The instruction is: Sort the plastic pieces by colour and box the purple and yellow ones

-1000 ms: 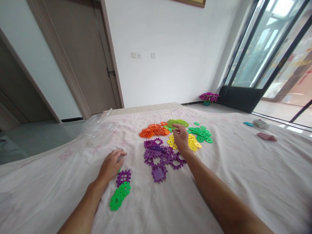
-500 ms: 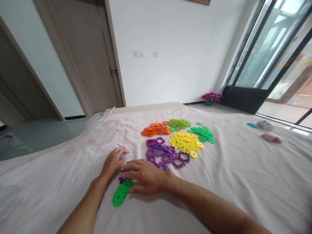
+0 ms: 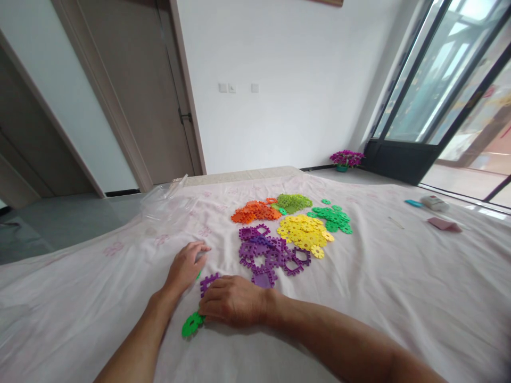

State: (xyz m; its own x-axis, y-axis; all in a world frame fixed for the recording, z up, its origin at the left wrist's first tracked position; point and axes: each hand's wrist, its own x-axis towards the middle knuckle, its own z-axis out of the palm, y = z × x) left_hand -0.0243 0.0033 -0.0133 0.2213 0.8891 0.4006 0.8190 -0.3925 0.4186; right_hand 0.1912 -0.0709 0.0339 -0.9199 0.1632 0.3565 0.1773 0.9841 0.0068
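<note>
My left hand (image 3: 184, 267) rests palm down on the white sheet (image 3: 120, 298), fingers curled over a small piece I cannot make out. My right hand (image 3: 231, 306) lies close beside it, fingers bent over a green flower-shaped piece (image 3: 190, 324) and touching a purple square piece (image 3: 207, 282). Beyond the hands lie sorted heaps of flat plastic pieces: purple (image 3: 271, 254), yellow (image 3: 304, 232), orange (image 3: 255, 211), light green (image 3: 294, 201) and dark green (image 3: 333, 218).
A clear plastic bag (image 3: 165, 205) lies at the far left of the sheet. Small items, among them a white object (image 3: 433, 202) and a dark red card (image 3: 443, 225), sit at the right. A potted purple flower (image 3: 345, 159) stands by the glass door.
My right hand came back from the far heaps to the green and purple pieces beside my left hand, then slid slightly nearer and curled its fingers. My left hand stayed put.
</note>
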